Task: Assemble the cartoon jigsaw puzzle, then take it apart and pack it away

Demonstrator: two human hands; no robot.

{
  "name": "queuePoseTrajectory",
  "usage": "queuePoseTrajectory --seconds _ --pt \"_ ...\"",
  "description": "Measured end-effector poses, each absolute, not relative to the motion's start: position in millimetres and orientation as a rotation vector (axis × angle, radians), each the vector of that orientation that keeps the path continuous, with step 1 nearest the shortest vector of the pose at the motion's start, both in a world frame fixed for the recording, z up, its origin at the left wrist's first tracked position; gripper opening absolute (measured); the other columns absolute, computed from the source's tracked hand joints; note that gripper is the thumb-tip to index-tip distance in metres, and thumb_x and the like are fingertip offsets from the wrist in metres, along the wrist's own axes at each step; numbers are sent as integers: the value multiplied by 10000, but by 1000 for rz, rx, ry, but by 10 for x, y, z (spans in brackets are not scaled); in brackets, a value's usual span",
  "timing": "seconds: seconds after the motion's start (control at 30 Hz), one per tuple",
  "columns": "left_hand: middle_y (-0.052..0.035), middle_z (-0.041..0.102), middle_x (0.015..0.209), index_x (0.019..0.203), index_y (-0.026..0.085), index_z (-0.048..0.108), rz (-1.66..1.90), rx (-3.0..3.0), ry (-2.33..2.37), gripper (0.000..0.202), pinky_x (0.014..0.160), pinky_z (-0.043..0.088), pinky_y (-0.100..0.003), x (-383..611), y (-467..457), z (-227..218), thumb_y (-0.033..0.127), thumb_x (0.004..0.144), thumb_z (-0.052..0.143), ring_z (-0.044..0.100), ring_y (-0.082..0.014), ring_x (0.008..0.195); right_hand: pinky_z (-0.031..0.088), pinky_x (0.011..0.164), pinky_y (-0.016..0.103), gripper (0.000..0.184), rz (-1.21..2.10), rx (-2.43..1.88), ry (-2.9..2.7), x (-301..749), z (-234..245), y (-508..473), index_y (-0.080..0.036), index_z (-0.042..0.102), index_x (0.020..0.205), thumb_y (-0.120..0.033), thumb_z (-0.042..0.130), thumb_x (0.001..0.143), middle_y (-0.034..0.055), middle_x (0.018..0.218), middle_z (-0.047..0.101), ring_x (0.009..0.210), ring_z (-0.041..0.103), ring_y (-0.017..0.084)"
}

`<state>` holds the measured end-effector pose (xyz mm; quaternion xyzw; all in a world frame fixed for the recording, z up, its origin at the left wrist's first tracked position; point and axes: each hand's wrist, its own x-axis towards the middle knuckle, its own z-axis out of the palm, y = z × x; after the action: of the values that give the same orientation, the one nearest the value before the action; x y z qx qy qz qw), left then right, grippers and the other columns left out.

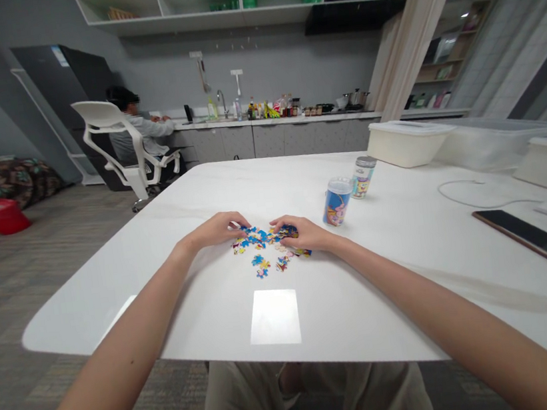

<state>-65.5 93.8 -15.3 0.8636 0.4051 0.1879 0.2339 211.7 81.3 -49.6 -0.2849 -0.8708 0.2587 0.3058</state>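
Small jigsaw puzzle pieces (263, 246) in blue, yellow and white lie in a loose cluster on the white table (115, 306). My left hand (216, 230) rests at the cluster's left side, its fingertips on or against the pieces. My right hand (305, 233) lies at the right side, its fingers over a dark blue group of pieces. Whether either hand grips a piece is hidden. Just beyond my right hand stands a printed puzzle canister (337, 201) with a clear lid, and a second canister (363, 176) stands behind it.
A black phone (534, 238) and a white cable (484, 194) lie on the table's right side. White storage boxes (409, 143) stand at the far right. Behind the table, a seated person (135, 129) in a white chair (114, 145) faces a kitchen counter (267, 122).
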Motion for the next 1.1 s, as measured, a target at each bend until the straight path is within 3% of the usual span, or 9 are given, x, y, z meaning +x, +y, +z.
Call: queuePoseTrajectory --seconds 0.13,0.33,0.53,0.73,1.1 --pt "-84 717 1024 1042 164 649 489 2259 1054 399 814 517 -309 -615 921 -136 457 772 636 668 -192 926 443 963 368 74 625 -770 -2288 2104 -503 817 -170 696 840 -202 664 782 109 1167 647 1070 616 204" --pt "-86 702 1043 975 159 664 579 2348 1163 375 794 508 -290 -663 952 -143 477 789 596 647 -182 923 452 958 338 175 595 -786 -2280 2093 -526 852 -206 724 947 -166 580 858 76 1130 658 1035 625 168" --pt "-72 668 891 912 156 686 470 2682 1247 354 778 471 -271 -668 968 -178 435 859 475 621 -170 811 457 942 345 201 562 -797 -2240 2100 -523 865 -171 703 952 -118 530 862 85 1037 674 991 627 172" --pt "-56 641 859 932 167 679 431 2779 1244 319 750 452 -260 -647 976 -200 364 868 436 606 -159 769 438 978 354 142 659 -692 -2354 2113 -479 796 -180 710 873 -243 736 748 99 1159 616 1065 611 196" --pt "-50 633 864 954 182 665 408 2792 1272 292 753 451 -260 -633 957 -189 341 864 438 599 -159 775 428 999 365 143 674 -706 -2388 2111 -462 782 -195 731 875 -264 736 749 101 1192 605 1096 599 204"
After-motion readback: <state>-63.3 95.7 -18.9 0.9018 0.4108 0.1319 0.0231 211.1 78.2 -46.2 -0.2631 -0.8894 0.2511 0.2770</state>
